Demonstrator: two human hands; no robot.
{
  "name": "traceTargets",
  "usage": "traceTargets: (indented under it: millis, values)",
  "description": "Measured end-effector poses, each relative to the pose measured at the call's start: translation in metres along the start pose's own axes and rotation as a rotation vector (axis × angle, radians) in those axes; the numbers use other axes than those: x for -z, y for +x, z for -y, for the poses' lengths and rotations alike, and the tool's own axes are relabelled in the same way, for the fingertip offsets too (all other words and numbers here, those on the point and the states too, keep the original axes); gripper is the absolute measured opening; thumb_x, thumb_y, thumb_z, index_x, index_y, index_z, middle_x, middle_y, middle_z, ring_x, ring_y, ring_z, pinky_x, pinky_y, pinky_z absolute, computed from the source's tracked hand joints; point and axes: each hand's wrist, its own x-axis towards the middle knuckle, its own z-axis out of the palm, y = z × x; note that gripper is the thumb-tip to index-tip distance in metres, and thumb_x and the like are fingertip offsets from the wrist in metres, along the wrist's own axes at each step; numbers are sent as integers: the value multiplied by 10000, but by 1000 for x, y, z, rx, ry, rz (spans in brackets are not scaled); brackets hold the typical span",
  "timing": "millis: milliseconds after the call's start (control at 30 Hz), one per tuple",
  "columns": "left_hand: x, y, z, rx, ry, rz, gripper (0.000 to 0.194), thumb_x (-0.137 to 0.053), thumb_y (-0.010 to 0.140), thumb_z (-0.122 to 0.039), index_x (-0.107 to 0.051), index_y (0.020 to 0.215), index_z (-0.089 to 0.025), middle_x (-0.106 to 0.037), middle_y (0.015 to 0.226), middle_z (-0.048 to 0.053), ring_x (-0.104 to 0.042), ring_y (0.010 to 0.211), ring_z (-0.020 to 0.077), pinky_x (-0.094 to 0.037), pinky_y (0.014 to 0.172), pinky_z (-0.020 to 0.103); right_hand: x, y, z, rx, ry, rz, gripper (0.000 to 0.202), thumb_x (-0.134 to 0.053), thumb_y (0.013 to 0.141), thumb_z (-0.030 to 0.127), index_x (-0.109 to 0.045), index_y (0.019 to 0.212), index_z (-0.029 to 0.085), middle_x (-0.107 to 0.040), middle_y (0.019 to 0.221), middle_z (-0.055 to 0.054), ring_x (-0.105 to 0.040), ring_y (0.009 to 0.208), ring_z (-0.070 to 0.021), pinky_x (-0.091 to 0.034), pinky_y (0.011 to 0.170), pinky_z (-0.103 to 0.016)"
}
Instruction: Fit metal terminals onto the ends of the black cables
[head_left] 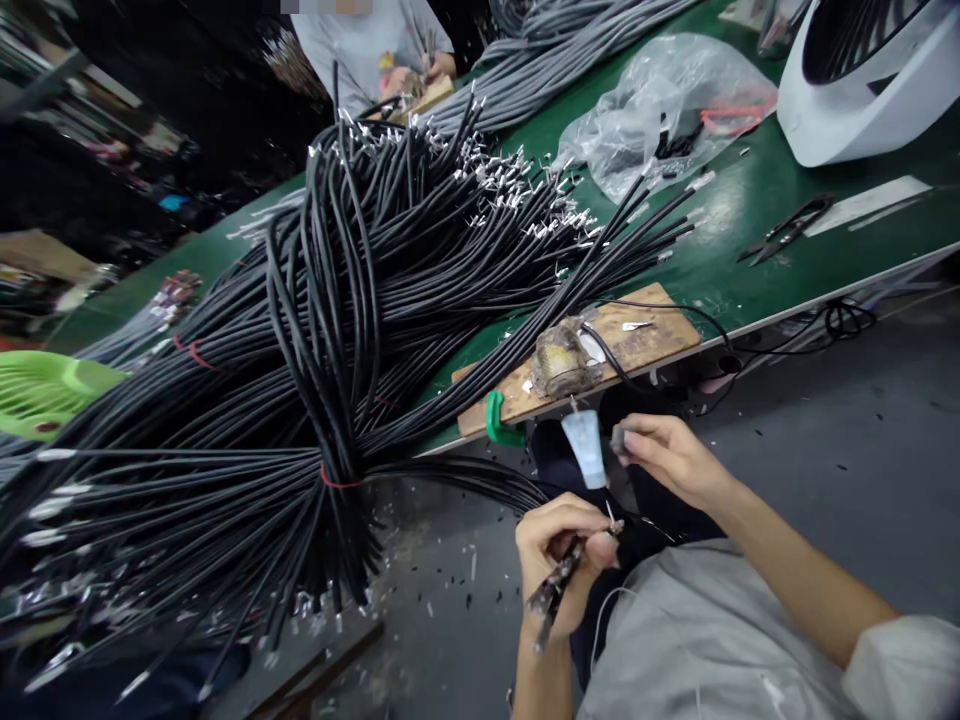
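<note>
My left hand point(566, 545) is closed around the ends of several black cables point(480, 480), whose dark, stripped tips stick out below the fingers. To its right, my right hand point(664, 455) is pinched on a small grey piece at the fingertips; what it is cannot be made out. Between and above the hands, a pale blue tapered piece point(585, 450) hangs at the front of a wooden board point(660, 330). On the board sits a yellowish block wrapped in clear material point(562, 360).
Bundled black cables point(322, 300) cover much of the green table point(780, 290). Scissors point(787, 230), a plastic bag point(652, 110) and a white fan-like housing point(862, 110) lie at the right. A green clamp point(501, 420) grips the board's edge. Another person point(367, 50) sits across.
</note>
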Motion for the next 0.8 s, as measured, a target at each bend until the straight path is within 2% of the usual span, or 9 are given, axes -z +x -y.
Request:
traceTargets:
  millis: [100,167,233,300,367,500,633,700,800]
  values:
    - [-3,2,-2,89,63,42,85,-674,818,-194,-724,768,-148,-671,690,52,-649,569,146,-513,529,226,-1,-17,15,212,-339,86,223,-729,808,340,-659,732,142,-584,668,-5,-499,642,-123,-391,613,-266]
    - [-5,3,-3,157,141,6,92,-730,755,-176,-679,692,-132,-629,642,24,-605,540,116,-476,503,189,-10,-26,24,389,-537,227,142,-743,798,269,-681,794,141,-628,732,-36,-517,719,-152,-411,669,-297]
    - [-8,2,-3,193,205,-30,176,-801,652,-140,-625,642,-130,-566,604,-16,-539,515,80,-421,473,153,-22,-31,27,550,-657,283,38,-698,827,164,-688,851,137,-649,792,-65,-514,768,-166,-417,699,-315]
    - [-10,-1,-3,193,186,-62,213,-822,619,-136,-614,668,-137,-542,629,-30,-532,518,75,-421,470,152,-32,-34,24,642,-671,182,79,-623,856,85,-673,824,137,-626,758,-60,-492,744,-158,-408,679,-311]
    - [-11,-6,-1,168,124,-100,161,-783,688,-164,-628,731,-149,-544,681,-28,-561,507,81,-451,471,171,-39,-35,16,649,-601,28,101,-629,841,79,-650,767,145,-582,702,-37,-477,719,-152,-405,672,-311]
    - [-12,-14,5,109,142,-142,51,-678,809,-169,-638,779,-167,-519,679,-39,-578,472,77,-435,452,174,-48,-37,-7,387,-109,-92,123,-668,833,199,-628,722,166,-521,711,-7,-500,650,-129,-436,558,-262]
    - [-12,-17,8,76,208,-142,94,-639,847,-196,-630,757,-169,-492,653,-45,-529,445,62,-378,428,173,-52,-39,-18,-72,414,37,202,-689,818,352,-620,783,166,-497,646,25,-492,466,-101,-423,371,-221]
    - [-11,-16,5,51,260,-111,185,-604,874,-209,-614,695,-159,-489,600,-44,-499,433,58,-362,434,176,-52,-38,-18,-193,496,93,240,-728,779,366,-626,797,149,-528,621,23,-522,460,-108,-456,392,-230]
    - [-9,-14,-3,28,319,-42,311,-555,908,-246,-582,615,-147,-480,522,-40,-459,405,53,-347,435,175,-48,-35,-14,-219,476,92,240,-773,736,319,-651,768,115,-580,647,4,-545,526,-87,-469,493,-204]
